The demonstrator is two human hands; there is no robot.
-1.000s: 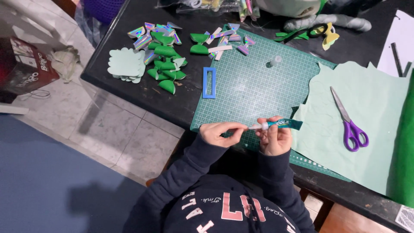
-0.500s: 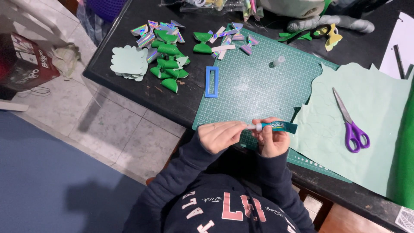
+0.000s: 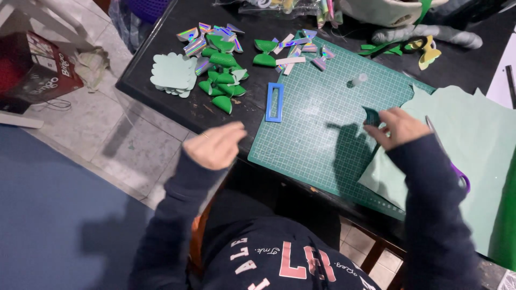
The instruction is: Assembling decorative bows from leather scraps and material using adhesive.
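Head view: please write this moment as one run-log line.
left hand: empty, off mat | right hand: holds teal tube | over green cutting mat

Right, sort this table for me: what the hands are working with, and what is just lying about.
In hand:
right hand pinching a small dark green piece
left hand, blurred, apparently holding nothing
green cutting mat

Lying about:
blue rectangular frame
green bows
holographic strips
pale scalloped shapes
purple-handled scissors
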